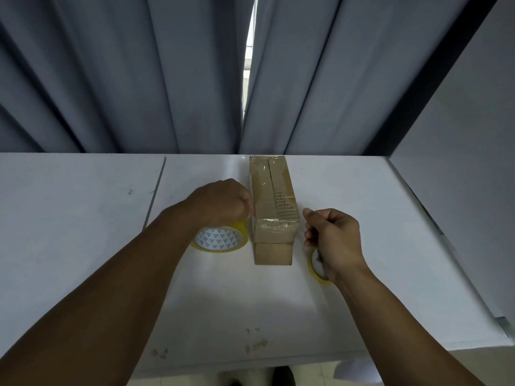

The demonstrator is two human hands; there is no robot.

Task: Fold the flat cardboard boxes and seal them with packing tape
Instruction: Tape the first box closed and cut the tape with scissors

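Taped brown cardboard stack [274, 201] points away; left hand [223, 200] grips yellow tape roll [220, 239] beside it; right hand [333, 235] opposite, curled, grip unclear.

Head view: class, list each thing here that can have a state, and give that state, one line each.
Cardboard bundle, bound in clear tape, lying on the table.
Tape roll, on edge, gripped from above by the left hand.
Right hand, fingers curled beside the bundle; whether it holds anything, cannot tell.
Yellow ring, partly hidden under that hand.
Curtains, drawn, with a narrow gap.
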